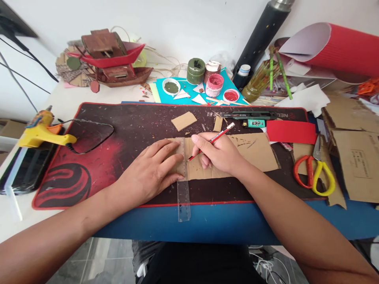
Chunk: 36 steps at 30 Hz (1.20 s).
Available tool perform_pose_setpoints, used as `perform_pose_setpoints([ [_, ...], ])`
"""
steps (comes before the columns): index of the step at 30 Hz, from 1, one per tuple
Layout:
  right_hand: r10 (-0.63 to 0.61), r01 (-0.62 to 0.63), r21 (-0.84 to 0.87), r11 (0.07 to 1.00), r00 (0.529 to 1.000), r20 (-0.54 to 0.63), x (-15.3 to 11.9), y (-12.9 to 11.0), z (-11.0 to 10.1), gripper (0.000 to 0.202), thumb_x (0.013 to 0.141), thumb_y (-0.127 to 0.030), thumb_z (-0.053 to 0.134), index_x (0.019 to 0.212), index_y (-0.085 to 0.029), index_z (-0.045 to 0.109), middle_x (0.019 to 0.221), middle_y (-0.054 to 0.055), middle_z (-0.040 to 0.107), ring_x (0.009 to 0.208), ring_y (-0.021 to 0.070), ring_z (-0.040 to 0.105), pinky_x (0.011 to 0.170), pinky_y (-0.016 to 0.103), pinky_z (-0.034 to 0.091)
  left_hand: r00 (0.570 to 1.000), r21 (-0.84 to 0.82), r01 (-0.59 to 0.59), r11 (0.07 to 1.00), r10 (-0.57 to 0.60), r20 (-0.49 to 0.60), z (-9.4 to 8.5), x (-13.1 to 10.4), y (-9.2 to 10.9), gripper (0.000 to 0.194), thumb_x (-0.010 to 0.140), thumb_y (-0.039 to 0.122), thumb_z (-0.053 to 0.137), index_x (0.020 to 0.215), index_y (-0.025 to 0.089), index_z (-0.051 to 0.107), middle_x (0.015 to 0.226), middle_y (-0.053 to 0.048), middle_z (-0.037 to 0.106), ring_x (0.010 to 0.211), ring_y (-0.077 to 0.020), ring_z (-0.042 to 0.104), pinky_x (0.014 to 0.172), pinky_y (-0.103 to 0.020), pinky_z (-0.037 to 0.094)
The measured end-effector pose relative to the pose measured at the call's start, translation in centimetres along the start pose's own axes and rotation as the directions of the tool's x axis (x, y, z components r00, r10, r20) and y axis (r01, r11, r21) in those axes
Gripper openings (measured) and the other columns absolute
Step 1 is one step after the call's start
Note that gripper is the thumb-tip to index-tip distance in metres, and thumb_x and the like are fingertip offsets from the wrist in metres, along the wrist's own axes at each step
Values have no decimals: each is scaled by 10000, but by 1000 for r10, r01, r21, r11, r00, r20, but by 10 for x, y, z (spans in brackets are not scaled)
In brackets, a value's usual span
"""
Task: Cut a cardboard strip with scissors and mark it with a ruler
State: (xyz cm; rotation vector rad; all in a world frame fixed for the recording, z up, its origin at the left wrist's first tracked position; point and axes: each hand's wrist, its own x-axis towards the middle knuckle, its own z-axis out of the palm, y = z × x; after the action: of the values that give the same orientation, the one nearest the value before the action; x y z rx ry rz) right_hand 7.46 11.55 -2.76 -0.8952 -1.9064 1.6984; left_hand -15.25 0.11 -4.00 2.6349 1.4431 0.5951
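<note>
At the lower centre of the frame, the near end of a clear ruler (184, 199) reaches past the mat (133, 130) over the blue front of the desk (166, 227). Its long axis runs from bottom to top of the picture, crossing a cardboard strip (251, 154) whose own long axis runs left to right. The crossing sits toward the strip's left end, in the middle of the frame.

The left hand (154, 163) lies palm down with fingers spread, fingertips resting on the ruler from its left side. The right hand (217, 154), on the other side, is closed around a red-and-black pencil (217, 137) that slants from upper right to lower left. Its tip stands at the ruler's right edge; whether it touches the ruler cannot be told. The two hands are apart, with the ruler between them, and the right is nearer that edge.

Scissors (317, 153) lie at the right. Farther off, a utility knife (251, 114) rests beyond the strip, and paint jars (214, 85) stand at upper centre.
</note>
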Motion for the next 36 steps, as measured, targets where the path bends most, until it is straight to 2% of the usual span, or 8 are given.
perform_pose_setpoints([
  [5, -1, 1, 6, 1000, 1000, 2, 0, 0, 0, 547, 1093, -640, 590, 776, -205, 680, 452, -71, 554, 409, 105, 570, 494, 247, 439, 1000, 5, 2, 1000, -2, 4, 0, 0, 0, 342, 1095, 425, 627, 1304, 154, 641, 1507, -236, 623, 1446, -419, 563, 1167, -626, 543],
  [13, -2, 2, 12, 1000, 1000, 4, 0, 1, 0, 556, 1089, -643, 594, 767, -200, 689, 449, -65, 562, 408, 107, 570, 495, 245, 442, 1000, -19, 23, 1000, -24, -9, 0, -1, 0, 417, 1092, 464, 633, 1341, 133, 582, 1516, -251, 628, 1458, -416, 566, 1186, -618, 535],
  [20, 12, -12, -3, 1000, 1000, -6, 0, 1, 0, 561, 1088, -651, 588, 764, -207, 700, 450, -60, 564, 420, 115, 578, 504, 250, 447, 999, -48, 34, 998, -35, -7, 0, -1, 0, 437, 1077, 452, 665, 1342, 112, 594, 1509, -269, 634, 1461, -427, 568, 1196, -626, 524],
  [24, 18, -18, 4, 1000, 1000, -5, 0, 0, 0, 557, 1087, -648, 592, 760, -210, 699, 448, -60, 563, 415, 115, 574, 502, 253, 447, 999, -63, 50, 997, -50, 2, 0, -1, 0, 426, 1081, 464, 657, 1354, 143, 594, 1522, -245, 633, 1477, -414, 562, 1208, -620, 515],
  [36, 16, -16, -4, 1000, 1000, -6, 0, 0, 0, 562, 1091, -649, 582, 765, -206, 698, 452, -56, 564, 424, 117, 576, 512, 254, 453, 999, -23, 37, 999, -37, 8, 0, -1, 0, 418, 1100, 484, 623, 1345, 150, 565, 1528, -247, 624, 1477, -412, 557, 1197, -626, 531],
])
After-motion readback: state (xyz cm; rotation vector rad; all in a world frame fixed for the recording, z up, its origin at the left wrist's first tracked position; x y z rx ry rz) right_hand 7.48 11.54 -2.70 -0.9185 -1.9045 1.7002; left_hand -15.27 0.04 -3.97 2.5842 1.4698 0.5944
